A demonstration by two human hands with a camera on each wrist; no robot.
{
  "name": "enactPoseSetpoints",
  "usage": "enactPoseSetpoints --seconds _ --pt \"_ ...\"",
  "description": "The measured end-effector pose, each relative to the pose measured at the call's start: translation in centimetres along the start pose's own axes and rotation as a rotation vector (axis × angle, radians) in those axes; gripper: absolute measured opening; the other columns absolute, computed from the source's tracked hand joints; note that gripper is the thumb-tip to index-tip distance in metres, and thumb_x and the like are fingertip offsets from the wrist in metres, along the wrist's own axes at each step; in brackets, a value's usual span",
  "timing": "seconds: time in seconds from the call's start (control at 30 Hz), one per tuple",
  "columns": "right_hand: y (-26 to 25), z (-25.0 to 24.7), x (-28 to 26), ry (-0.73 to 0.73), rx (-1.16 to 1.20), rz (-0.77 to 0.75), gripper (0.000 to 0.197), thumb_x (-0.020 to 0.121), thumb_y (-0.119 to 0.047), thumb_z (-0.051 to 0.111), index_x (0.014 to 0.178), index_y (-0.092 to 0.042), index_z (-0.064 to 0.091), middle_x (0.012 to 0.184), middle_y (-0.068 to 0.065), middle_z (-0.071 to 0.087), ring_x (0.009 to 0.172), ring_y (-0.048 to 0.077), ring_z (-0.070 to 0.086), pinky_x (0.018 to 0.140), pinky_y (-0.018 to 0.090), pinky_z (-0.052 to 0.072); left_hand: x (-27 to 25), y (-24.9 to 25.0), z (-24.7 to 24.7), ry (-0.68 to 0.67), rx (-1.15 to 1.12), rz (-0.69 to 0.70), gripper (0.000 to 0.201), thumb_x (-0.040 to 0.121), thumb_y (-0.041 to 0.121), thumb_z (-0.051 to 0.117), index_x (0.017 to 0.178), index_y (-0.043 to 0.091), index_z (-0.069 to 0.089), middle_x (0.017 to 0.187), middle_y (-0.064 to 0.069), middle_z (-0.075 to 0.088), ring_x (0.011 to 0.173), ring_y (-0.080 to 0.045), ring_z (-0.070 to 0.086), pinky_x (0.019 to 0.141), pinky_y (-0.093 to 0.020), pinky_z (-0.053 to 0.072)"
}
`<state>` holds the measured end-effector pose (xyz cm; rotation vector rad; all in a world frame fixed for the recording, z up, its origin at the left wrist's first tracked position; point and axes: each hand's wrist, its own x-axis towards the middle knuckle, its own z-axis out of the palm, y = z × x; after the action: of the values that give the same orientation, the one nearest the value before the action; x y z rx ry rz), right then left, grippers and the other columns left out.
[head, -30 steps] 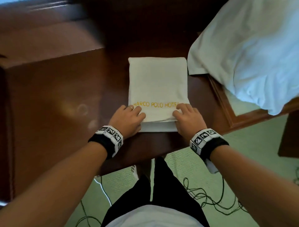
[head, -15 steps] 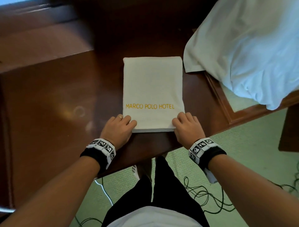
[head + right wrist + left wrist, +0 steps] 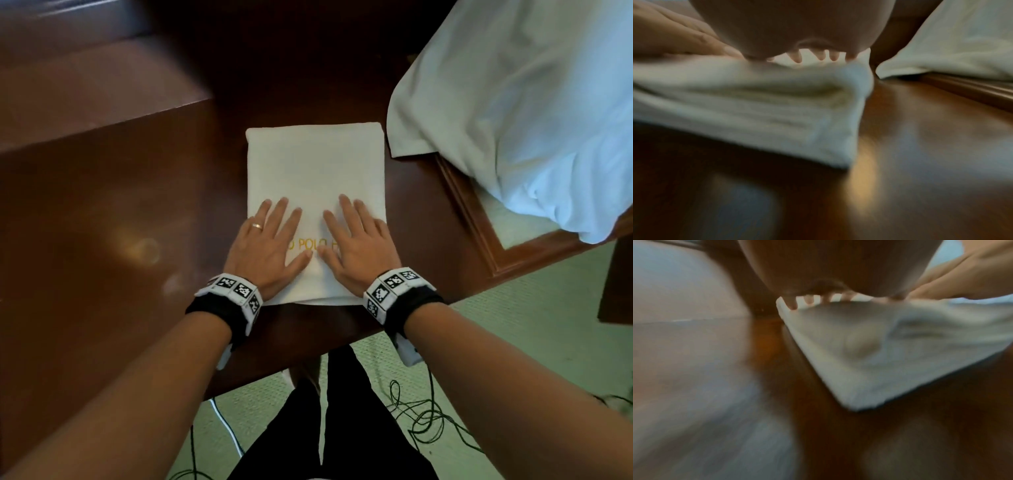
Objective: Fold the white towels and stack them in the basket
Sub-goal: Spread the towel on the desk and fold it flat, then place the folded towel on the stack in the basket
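A folded white towel (image 3: 313, 168) with gold lettering lies flat on the dark wooden table (image 3: 102, 222), near its front edge. My left hand (image 3: 270, 240) lies flat on the towel's near left part, fingers straight and spread. Beside it my right hand (image 3: 356, 240) presses flat on the near right part, thumbs almost meeting over the lettering. In the left wrist view the towel (image 3: 869, 353) shows its layered corner under my left fingertips (image 3: 792, 304). The right wrist view shows the towel (image 3: 766, 100) stacked in folds below my right fingertips (image 3: 797, 59). No basket is in view.
A heap of loose white cloth (image 3: 534, 102) lies at the right over a wooden frame (image 3: 479, 233), its corner close to the towel's far right corner. Green carpet (image 3: 513, 342) with tangled dark cables (image 3: 421, 418) lies below the table edge. My dark trousers (image 3: 322, 428) stand at the front edge.
Both hands left the towel's near corners and slid forward onto its top, now lying flat with straight fingers over the lettering. The towel stayed where it was.
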<state>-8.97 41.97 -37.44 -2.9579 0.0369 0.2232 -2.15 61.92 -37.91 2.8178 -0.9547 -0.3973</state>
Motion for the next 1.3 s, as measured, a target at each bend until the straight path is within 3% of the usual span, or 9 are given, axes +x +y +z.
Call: enactPoseSetpoints --seconds 0.13,0.23,0.33,0.5,0.63,0.77,0.9,1.1,1.3 --pt "3.1 1.3 -1.9 -0.186 0.012 0.083 0.073 0.097 -0.067 0.017 0.157 -0.031 -0.002 0.165 -0.003 -0.015 0.152 0.016 -0.013 0.121 0.047 0.005 -0.9 -2.3 1.2 -0.209 -0.018 -0.174 0.087 0.085 0.082 0.009 0.157 0.038 -0.013 0.166 0.008 -0.021 0.154 -0.025 -0.012 0.124 -0.05 0.006" --pt "4.2 0.0 -1.8 -0.17 -0.002 0.09 0.072 0.098 -0.064 0.018 0.158 -0.026 0.009 0.166 -0.001 -0.008 0.153 0.019 -0.005 0.121 0.047 0.011 -0.6 -3.8 -0.8 -0.212 -0.013 -0.29 0.091 0.082 0.08 0.005 0.159 0.032 -0.007 0.168 -0.003 -0.011 0.154 -0.028 -0.009 0.125 -0.048 0.006" --pt "4.7 -2.2 1.4 -0.088 0.027 0.075 0.068 0.098 -0.059 0.025 0.154 -0.02 0.027 0.165 0.008 0.007 0.152 0.025 0.008 0.118 0.047 0.02 2.6 -3.1 -2.9 -0.078 -0.009 -0.191 0.088 0.087 0.073 0.01 0.161 0.025 0.004 0.168 -0.008 0.001 0.154 -0.029 0.0 0.124 -0.047 0.01" --pt "5.1 -3.6 8.0 -0.12 -0.034 -0.055 0.065 0.1 -0.057 0.027 0.156 -0.026 0.016 0.166 0.007 -0.001 0.152 0.027 0.002 0.118 0.051 0.016 7.9 -1.2 -3.0 -0.147 0.06 -0.01 0.085 0.089 0.073 0.006 0.16 0.028 -0.001 0.168 -0.004 -0.01 0.155 -0.027 -0.003 0.124 -0.049 0.008" --pt "8.2 -3.3 8.7 -0.271 -0.077 0.072 0.067 0.1 -0.06 0.024 0.157 -0.03 0.006 0.166 -0.002 -0.01 0.152 0.026 -0.005 0.12 0.054 0.011 7.2 -2.9 -1.7 -0.242 0.018 -0.18 0.078 0.093 0.075 0.005 0.157 0.035 -0.016 0.163 0.012 -0.028 0.153 -0.021 -0.017 0.124 -0.052 -0.004" --pt "8.3 -4.1 6.7 -0.23 0.093 0.262 0.068 0.099 -0.054 0.038 0.155 -0.021 0.017 0.161 0.007 0.018 0.144 0.032 0.026 0.112 0.052 0.028 5.4 -3.4 -2.2 -0.176 -0.07 -0.424 0.085 0.094 0.073 0.024 0.16 0.025 0.0 0.168 -0.005 0.005 0.151 -0.035 0.011 0.121 -0.051 0.013" --pt "5.9 -3.4 2.9 -0.255 0.394 0.476 0.061 0.094 -0.053 0.052 0.142 -0.021 0.035 0.139 0.009 0.046 0.119 0.035 0.054 0.094 0.044 0.045 3.1 -2.2 -1.5 -0.072 -0.424 -0.612 0.077 0.083 0.072 0.051 0.137 0.018 0.04 0.138 -0.011 0.049 0.125 -0.037 0.049 0.102 -0.05 0.042" --pt "3.2 -1.3 0.3 -0.148 0.729 0.725 0.061 0.082 -0.054 0.071 0.123 -0.015 0.05 0.121 0.008 0.062 0.11 0.031 0.061 0.093 0.044 0.051 0.8 -0.4 -0.6 -0.085 -0.729 -0.789 0.072 0.074 0.063 0.076 0.12 0.012 0.053 0.117 -0.004 0.063 0.108 -0.028 0.062 0.089 -0.038 0.052" --pt "1.4 -2.1 -1.1 -0.159 0.819 0.8 0.052 0.078 -0.043 0.078 0.118 -0.011 0.065 0.114 0.009 0.07 0.103 0.029 0.065 0.086 0.036 0.053 -0.4 0.6 -1.8 -0.096 -0.798 -0.703 0.049 0.083 0.038 0.079 0.116 0.005 0.064 0.115 -0.009 0.068 0.108 -0.029 0.064 0.082 -0.031 0.047"
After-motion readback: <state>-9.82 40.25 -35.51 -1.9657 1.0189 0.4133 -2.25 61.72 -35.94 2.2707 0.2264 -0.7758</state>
